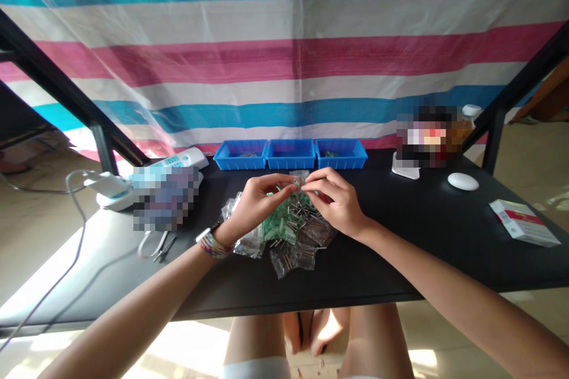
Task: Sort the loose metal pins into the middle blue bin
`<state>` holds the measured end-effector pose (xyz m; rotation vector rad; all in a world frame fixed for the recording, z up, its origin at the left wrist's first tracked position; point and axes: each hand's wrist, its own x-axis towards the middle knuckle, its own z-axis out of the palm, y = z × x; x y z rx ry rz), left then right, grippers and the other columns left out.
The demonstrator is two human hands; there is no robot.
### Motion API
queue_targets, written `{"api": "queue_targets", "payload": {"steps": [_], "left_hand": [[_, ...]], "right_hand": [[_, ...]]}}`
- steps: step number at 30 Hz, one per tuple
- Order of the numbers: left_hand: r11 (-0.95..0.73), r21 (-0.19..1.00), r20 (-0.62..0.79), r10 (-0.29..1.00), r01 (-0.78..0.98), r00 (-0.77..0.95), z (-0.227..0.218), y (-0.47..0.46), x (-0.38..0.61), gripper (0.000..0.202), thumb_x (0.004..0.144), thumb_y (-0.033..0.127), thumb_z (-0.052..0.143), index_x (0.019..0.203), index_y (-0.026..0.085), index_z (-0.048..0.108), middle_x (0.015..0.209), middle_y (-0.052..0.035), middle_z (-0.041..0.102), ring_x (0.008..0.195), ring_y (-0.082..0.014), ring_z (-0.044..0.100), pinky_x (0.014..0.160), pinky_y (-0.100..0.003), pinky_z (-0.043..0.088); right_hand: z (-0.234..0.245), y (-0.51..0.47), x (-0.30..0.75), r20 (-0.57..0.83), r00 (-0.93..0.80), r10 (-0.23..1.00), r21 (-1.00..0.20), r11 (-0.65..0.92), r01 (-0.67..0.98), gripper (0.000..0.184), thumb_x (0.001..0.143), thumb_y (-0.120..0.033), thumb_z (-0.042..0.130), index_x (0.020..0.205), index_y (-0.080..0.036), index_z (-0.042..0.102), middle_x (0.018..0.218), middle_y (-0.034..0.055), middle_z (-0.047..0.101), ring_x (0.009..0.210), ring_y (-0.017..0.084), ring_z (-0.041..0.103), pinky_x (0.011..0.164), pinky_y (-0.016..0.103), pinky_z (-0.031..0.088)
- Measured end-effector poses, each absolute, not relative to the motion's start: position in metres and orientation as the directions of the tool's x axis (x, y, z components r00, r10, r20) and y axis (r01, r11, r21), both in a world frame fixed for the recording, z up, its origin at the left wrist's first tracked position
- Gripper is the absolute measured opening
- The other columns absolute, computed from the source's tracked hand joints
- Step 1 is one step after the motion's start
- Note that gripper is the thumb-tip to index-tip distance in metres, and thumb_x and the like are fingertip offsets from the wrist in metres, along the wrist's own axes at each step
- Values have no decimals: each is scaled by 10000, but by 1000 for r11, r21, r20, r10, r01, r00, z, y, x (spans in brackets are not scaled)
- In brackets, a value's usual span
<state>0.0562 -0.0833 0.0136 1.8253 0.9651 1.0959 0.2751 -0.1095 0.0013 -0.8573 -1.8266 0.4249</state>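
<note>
My left hand (256, 202) and my right hand (336, 200) meet over a heap of small clear plastic bags (291, 237) of green boards and metal pins on the black table (400, 249). Both hands pinch the top of one small clear bag (300, 178) held between them, fingers closed on it. A beaded bracelet sits on my left wrist.
Three blue trays (290, 154) line the table's far edge. A white device with a cord (146, 174) and small scissors (160, 246) lie at left. A white round object (463, 181) and a white-and-red box (523, 222) lie at right. A striped tarp hangs behind.
</note>
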Motion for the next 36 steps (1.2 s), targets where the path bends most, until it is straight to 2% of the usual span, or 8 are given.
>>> {"api": "queue_targets", "payload": {"steps": [6, 11, 16, 18, 22, 29, 32, 36], "left_hand": [[-328, 943, 316, 938, 65, 142, 12, -66, 50, 389, 829, 479, 852, 1060, 167, 843, 849, -77, 802, 704, -183, 697, 593, -277, 535], [-224, 971, 211, 967, -88, -143, 10, -40, 32, 370, 775, 413, 880, 1042, 164, 822, 998, -92, 812, 739, -151, 703, 599, -246, 528], [-193, 964, 143, 956, -183, -257, 7, -18, 15, 321, 808, 351, 833, 1056, 152, 785, 1059, -95, 801, 809, -153, 734, 693, -262, 577], [-181, 955, 125, 964, -236, -235, 7, -13, 11, 308, 831, 340, 805, 1062, 142, 759, 1109, -125, 794, 894, -186, 758, 775, -302, 612], [-153, 930, 99, 980, -333, -174, 10, -10, 9, 282, 883, 353, 691, 1066, 142, 724, 1209, -168, 766, 1077, -267, 763, 914, -389, 629], [-270, 951, 258, 962, -152, -90, 6, -19, 19, 287, 817, 343, 702, 1018, 148, 764, 1138, -123, 769, 950, -242, 768, 854, -363, 608], [-372, 927, 372, 928, 46, 6, 11, -31, 26, 300, 827, 383, 750, 1036, 168, 776, 1113, -103, 774, 939, -228, 738, 815, -331, 589], [-471, 870, 424, 866, 147, 265, 22, -55, 43, 388, 881, 426, 791, 1180, 179, 764, 1127, -113, 777, 1012, -222, 712, 877, -318, 564]], "right_hand": [[-2, -98, 286, 614, -99, 783, -695, 596, 403, 250, 976, -278, 630, 1199, -280, 742, 1137, 81, 720, 691, 165, 612, 654, 336, 534], [-19, -75, 307, 474, -35, 880, -715, 408, 568, 136, 894, -257, 684, 997, -214, 762, 953, 62, 721, 689, 177, 618, 704, 351, 531], [-29, -67, 310, 501, -253, 828, -605, 544, 581, 329, 880, -230, 744, 1206, -252, 778, 1209, 95, 759, 1149, 304, 671, 1040, 503, 514], [-32, -65, 306, 512, -337, 790, -569, 606, 556, 432, 869, -200, 769, 1296, -272, 752, 1323, 95, 742, 1261, 328, 631, 1129, 564, 457], [-39, -60, 301, 479, -362, 800, -576, 597, 558, 455, 880, -198, 781, 1328, -263, 741, 1285, 108, 767, 1230, 335, 644, 1097, 567, 482], [-31, -60, 303, 541, -303, 785, -559, 604, 568, 175, 957, -208, 669, 1049, -250, 811, 1074, 91, 809, 1051, 310, 694, 1011, 512, 515], [-22, -62, 303, 551, -141, 823, -693, 545, 472, 168, 980, -321, 653, 998, -250, 804, 1022, 82, 807, 957, 287, 717, 941, 464, 553], [-11, -69, 295, 356, -66, 932, -930, 360, 77, 286, 924, -500, 714, 967, -228, 792, 887, 59, 780, 726, 233, 713, 658, 363, 574]]}}
